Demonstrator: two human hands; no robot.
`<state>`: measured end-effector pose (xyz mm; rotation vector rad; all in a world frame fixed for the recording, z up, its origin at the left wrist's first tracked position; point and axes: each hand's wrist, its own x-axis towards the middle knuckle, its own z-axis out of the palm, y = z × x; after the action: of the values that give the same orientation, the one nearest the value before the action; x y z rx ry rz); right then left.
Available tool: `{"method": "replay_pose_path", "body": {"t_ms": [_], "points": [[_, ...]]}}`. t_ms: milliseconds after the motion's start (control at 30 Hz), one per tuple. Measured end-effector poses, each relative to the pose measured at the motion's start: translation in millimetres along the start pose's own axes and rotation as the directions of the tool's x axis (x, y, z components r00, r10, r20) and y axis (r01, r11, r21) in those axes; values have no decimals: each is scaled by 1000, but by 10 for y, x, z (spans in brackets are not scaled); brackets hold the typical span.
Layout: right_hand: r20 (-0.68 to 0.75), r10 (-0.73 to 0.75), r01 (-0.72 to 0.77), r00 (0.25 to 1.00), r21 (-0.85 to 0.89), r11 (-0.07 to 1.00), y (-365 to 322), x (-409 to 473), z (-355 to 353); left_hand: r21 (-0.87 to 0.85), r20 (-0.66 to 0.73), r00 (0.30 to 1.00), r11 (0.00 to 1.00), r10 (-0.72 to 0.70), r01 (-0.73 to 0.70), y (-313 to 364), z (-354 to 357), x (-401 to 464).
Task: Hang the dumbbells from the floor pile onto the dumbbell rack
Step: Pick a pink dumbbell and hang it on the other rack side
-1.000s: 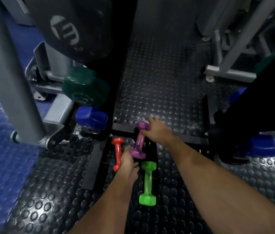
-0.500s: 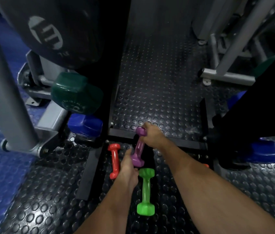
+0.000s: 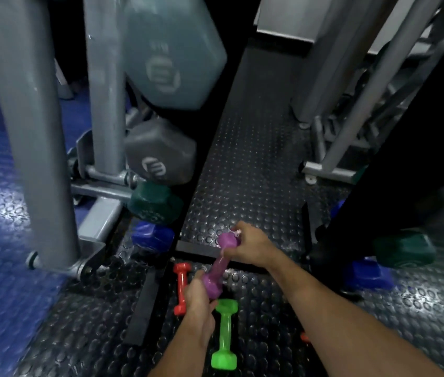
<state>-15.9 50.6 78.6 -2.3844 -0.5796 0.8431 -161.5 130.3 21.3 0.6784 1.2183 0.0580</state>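
Note:
A purple dumbbell (image 3: pixel 219 265) is held tilted just above the studded floor, between both hands. My right hand (image 3: pixel 250 246) grips its far head and my left hand (image 3: pixel 200 300) holds its near head. A red dumbbell (image 3: pixel 181 288) lies on the floor to the left of my left hand. Just below and right of that hand lies a green dumbbell (image 3: pixel 224 333). The black dumbbell rack (image 3: pixel 201 148) rises at the left with a pale blue-grey head (image 3: pixel 171 53), a dark grey head (image 3: pixel 161 152), a dark green head (image 3: pixel 155 202) and a blue head (image 3: pixel 152 236) on it.
Grey machine posts (image 3: pixel 27 126) stand on the blue mat at left. The rack's black base bar (image 3: pixel 196 247) crosses the floor behind the pile. A black rack side at right carries a green head (image 3: pixel 403 248) and a blue head (image 3: pixel 367 273). More grey frames (image 3: pixel 356 104) stand behind.
Both hands have lifted the purple dumbbell off the floor and tilted it. My view has tipped up, so higher heads on the rack now show.

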Motion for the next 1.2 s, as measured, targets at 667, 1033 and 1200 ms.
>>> {"method": "replay_pose_path", "body": {"t_ms": [667,1033,1200], "points": [[-57,-134,137,989,49,989,-1926,-2002,-1015,112,129,945,943,300,-314,1321,-599,-2101],[-145,-309,312,940,2,950,-2795,-2668,-1491,115,22,848,841,530,-529,2131,-731,-2819],[-251,-339,375,907,112,920,-3097,-2888,-1663,72,12,769,766,639,-639,2526,-661,-3154]]}}
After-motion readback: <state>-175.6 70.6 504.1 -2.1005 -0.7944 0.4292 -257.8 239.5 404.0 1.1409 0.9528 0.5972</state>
